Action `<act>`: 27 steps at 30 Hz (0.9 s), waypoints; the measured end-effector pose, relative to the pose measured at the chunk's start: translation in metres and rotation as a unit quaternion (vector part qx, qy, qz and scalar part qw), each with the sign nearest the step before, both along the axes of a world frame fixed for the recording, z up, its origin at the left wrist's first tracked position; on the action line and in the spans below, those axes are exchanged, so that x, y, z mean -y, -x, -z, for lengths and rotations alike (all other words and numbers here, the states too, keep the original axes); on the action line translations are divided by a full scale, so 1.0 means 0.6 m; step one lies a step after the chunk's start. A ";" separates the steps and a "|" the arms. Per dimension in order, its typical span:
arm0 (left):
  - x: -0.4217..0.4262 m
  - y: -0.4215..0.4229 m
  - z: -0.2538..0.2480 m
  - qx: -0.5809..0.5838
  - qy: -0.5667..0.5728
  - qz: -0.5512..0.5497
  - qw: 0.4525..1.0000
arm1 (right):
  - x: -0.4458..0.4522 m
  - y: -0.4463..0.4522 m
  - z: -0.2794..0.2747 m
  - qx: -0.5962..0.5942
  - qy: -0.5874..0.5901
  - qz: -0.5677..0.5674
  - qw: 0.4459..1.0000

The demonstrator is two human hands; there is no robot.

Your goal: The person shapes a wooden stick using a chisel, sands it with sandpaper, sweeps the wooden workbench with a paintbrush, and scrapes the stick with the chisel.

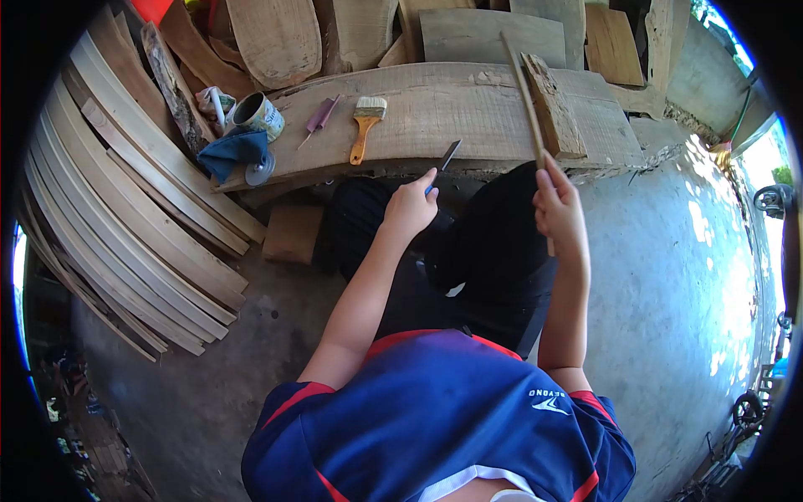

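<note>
My left hand [411, 206] is closed around the blue handle of a knife [450, 156], its dark blade pointing up and away toward the bench edge. Closed on a long thin wooden stick [523, 92], my right hand [559, 201] holds it near its lower end. The stick slants up across the wooden plank bench [452, 100], passing beside a rough wood block [552, 109]. A paintbrush [365, 125] with an orange handle lies on the bench, left of the knife. Farther left is a small purple-handled tool [319, 115].
A tin can [255, 117], a blue cloth [230, 156] and a round metal lid [260, 169] sit at the bench's left end. Many long wood strips [134, 209] are stacked on the left. Boards [493, 38] lean behind the bench. Concrete floor [661, 276] lies right.
</note>
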State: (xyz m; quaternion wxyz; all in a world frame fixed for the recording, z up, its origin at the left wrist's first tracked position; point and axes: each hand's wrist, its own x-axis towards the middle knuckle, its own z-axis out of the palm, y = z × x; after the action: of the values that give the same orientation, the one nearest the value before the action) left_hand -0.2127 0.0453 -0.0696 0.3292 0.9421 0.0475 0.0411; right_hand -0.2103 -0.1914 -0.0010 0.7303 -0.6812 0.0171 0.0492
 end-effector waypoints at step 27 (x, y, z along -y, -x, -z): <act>-0.106 -0.066 -0.014 -0.025 0.133 0.056 0.989 | 0.054 -0.097 0.033 -0.076 0.003 -0.114 0.991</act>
State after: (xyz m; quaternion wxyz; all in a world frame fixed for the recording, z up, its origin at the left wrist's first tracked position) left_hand -0.1728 0.1087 -0.0613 0.4518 0.8920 0.0080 -0.0072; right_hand -0.1519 -0.2239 -0.0209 0.7145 -0.6749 -0.0050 0.1842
